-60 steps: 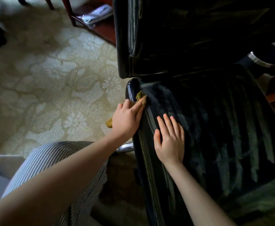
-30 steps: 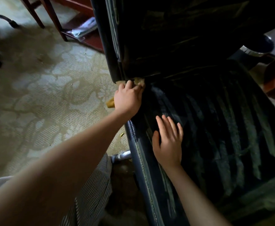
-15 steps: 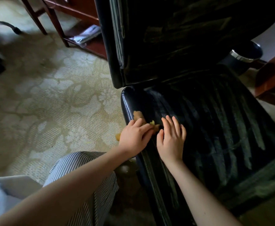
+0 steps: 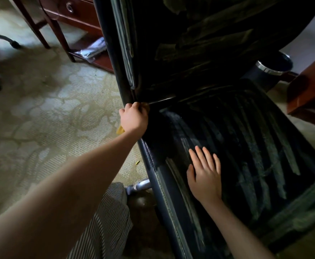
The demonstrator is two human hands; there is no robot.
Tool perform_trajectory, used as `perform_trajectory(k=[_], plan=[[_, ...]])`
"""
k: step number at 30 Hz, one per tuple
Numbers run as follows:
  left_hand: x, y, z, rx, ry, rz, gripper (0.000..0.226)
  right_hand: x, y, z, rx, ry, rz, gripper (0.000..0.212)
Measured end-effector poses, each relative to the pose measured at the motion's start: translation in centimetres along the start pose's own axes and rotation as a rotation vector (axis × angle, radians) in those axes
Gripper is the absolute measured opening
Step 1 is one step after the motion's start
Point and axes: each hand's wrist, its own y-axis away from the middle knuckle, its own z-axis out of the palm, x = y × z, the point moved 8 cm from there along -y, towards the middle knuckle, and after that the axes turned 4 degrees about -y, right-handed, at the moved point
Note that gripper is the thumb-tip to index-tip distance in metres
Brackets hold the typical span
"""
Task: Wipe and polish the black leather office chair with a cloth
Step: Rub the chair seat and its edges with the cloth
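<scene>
Since half a second ago our left grip (image 4: pixel 134 118) has run back along the side of the seat (image 4: pixel 255 146), away from the right grip (image 4: pixel 205 176). It now sits at the rear corner, where the seat meets the backrest (image 4: pixel 199 43) of the black chair (image 4: pixel 171 212). Its fingers are curled round the cloth (image 4: pixel 120 130), which is bunched under the palm. We see only a yellow corner below the wrist and a brownish bit at the knuckles. Our right grip has stayed where it was, flat on the seat leather with fingers straight and spread, holding nothing.

We judge the step in hand to be wiping out the crease at that corner. To do it well we would press a folded edge of cloth into the seam and draw it along with even pressure, because a loose wad would probably skate over the gap. Pale streaks cross most of the seat, so we think overlapping strokes forward from the crease should follow. The steadying palm probably ought to rest on leather not yet polished, so that it leaves no prints.
</scene>
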Motion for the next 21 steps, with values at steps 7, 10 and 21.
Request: perform_trajectory(k=[7,10,21], plan=[[1.0,0.6,0.6,0.094,-0.103,-0.004,0.030,0.2,0.4,0.2,0.039,-0.054,-0.018,0.046],[2.0,0.7,0.6,0.114,-0.176,0.084,0.029,0.0,0.3,0.3,0.045,-0.065,-0.010,0.046],[7.0,8.0,2.4,0.105,-0.173,0.730,0.029,0.2,-0.1,0.2,0.085,-0.069,0.004,0.044]])
